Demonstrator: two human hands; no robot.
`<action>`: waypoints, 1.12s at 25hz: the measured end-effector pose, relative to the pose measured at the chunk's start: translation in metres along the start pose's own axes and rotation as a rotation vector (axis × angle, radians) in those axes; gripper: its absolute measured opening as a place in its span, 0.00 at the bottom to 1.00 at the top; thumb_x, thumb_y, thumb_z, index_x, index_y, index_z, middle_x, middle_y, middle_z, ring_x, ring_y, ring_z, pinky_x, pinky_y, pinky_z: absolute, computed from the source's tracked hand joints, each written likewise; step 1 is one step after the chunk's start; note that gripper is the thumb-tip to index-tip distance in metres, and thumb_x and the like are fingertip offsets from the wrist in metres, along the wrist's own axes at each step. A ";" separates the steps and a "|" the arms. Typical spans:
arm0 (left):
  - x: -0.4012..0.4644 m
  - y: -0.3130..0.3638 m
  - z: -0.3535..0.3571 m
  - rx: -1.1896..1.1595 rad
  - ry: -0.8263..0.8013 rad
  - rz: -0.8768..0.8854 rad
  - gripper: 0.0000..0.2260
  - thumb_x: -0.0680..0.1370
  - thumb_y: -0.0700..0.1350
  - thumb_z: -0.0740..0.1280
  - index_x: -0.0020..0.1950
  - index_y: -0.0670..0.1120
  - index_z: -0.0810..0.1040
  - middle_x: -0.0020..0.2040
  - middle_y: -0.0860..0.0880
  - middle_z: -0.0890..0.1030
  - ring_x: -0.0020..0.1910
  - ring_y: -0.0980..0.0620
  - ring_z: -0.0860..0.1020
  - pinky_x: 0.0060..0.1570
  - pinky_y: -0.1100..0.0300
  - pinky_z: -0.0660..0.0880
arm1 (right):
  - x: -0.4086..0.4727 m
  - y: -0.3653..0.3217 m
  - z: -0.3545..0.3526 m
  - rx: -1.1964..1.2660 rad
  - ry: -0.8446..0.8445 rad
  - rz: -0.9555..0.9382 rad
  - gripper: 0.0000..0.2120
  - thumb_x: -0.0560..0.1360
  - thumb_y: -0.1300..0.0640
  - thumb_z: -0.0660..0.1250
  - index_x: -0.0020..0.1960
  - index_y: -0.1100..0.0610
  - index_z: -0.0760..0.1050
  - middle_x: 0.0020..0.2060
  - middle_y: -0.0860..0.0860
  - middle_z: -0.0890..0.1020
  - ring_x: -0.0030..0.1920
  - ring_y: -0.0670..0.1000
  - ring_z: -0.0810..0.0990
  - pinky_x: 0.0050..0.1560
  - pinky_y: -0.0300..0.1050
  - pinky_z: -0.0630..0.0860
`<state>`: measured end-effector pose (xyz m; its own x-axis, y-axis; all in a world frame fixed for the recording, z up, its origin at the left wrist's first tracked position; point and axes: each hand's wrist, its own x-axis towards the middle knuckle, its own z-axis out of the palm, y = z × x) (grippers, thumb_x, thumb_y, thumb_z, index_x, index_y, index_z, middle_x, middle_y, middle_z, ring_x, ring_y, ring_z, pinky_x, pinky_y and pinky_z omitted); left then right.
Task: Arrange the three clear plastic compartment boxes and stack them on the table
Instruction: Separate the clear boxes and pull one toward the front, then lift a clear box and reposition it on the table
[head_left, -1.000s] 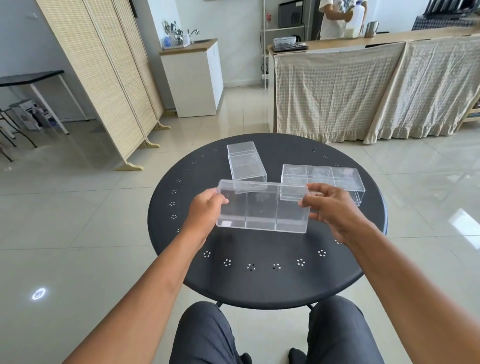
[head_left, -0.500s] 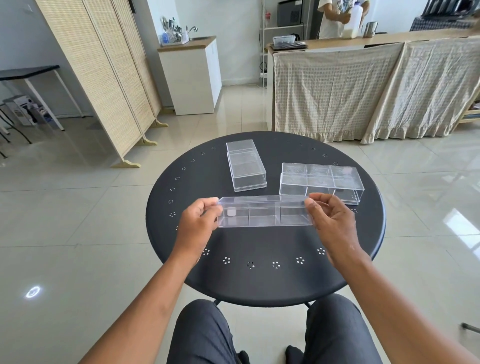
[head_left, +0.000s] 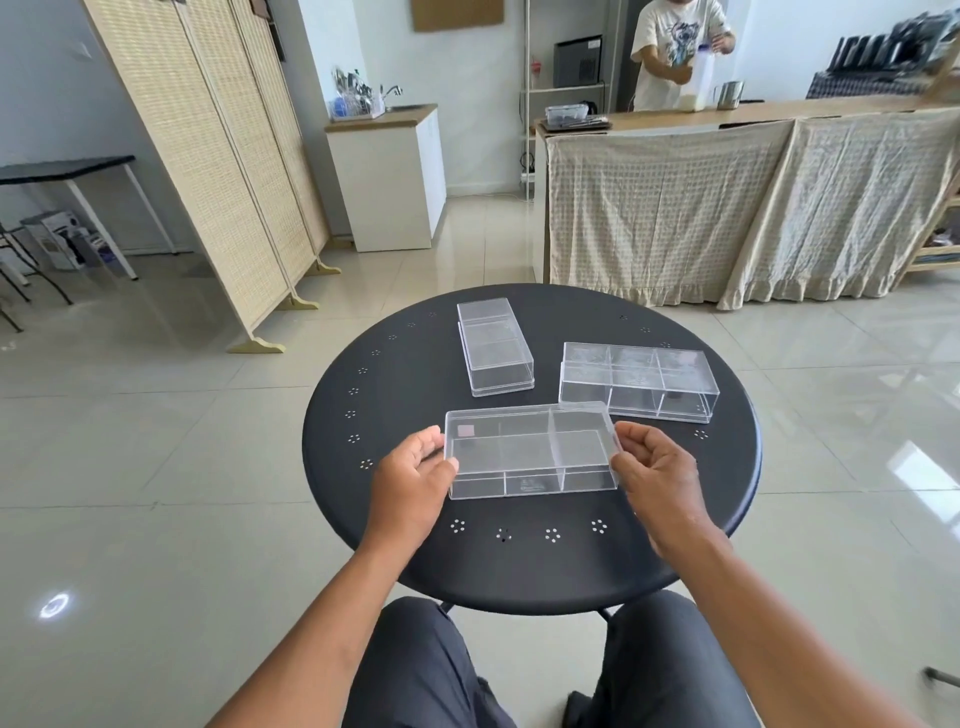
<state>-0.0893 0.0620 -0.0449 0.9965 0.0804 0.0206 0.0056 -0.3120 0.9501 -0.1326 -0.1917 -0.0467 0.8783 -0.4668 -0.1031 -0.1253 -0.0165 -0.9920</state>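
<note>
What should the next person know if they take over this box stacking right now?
Left hand: gripping the left end of the near box.
Right hand: fingers at the same box's right end.
Near box sits low at the front of the round table; whether it rests on the table is unclear.
Far box lies lengthwise at the back; right box lies crosswise, close behind the near box.
Done: nothing stacked yet.
Left: line up all three and stack them.

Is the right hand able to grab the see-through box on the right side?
Probably yes. The right hand would first let go of the near box; nothing lies between it and the right box.
</note>
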 end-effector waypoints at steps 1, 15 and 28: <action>0.003 0.001 -0.002 -0.007 -0.005 -0.005 0.20 0.77 0.37 0.70 0.70 0.42 0.79 0.61 0.52 0.84 0.49 0.73 0.82 0.57 0.71 0.78 | -0.002 -0.006 0.000 -0.059 -0.004 -0.010 0.15 0.76 0.67 0.69 0.57 0.51 0.82 0.50 0.42 0.89 0.59 0.50 0.87 0.68 0.55 0.79; 0.272 0.074 0.034 0.312 -0.085 0.058 0.23 0.79 0.44 0.67 0.75 0.42 0.75 0.73 0.44 0.79 0.72 0.47 0.77 0.64 0.62 0.70 | 0.121 -0.095 0.139 0.410 -0.201 0.486 0.34 0.80 0.62 0.68 0.80 0.66 0.57 0.78 0.72 0.60 0.77 0.74 0.64 0.75 0.66 0.66; 0.314 0.011 -0.008 0.306 -0.377 -0.245 0.19 0.75 0.50 0.76 0.58 0.40 0.79 0.51 0.43 0.80 0.46 0.49 0.78 0.40 0.56 0.79 | 0.183 -0.071 0.154 0.077 0.091 0.448 0.04 0.77 0.68 0.68 0.51 0.64 0.76 0.52 0.62 0.79 0.50 0.55 0.70 0.65 0.60 0.75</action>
<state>0.2226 0.0913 -0.0251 0.9233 -0.1426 -0.3567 0.2091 -0.5925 0.7779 0.1083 -0.1401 -0.0064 0.7008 -0.4886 -0.5198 -0.4459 0.2687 -0.8538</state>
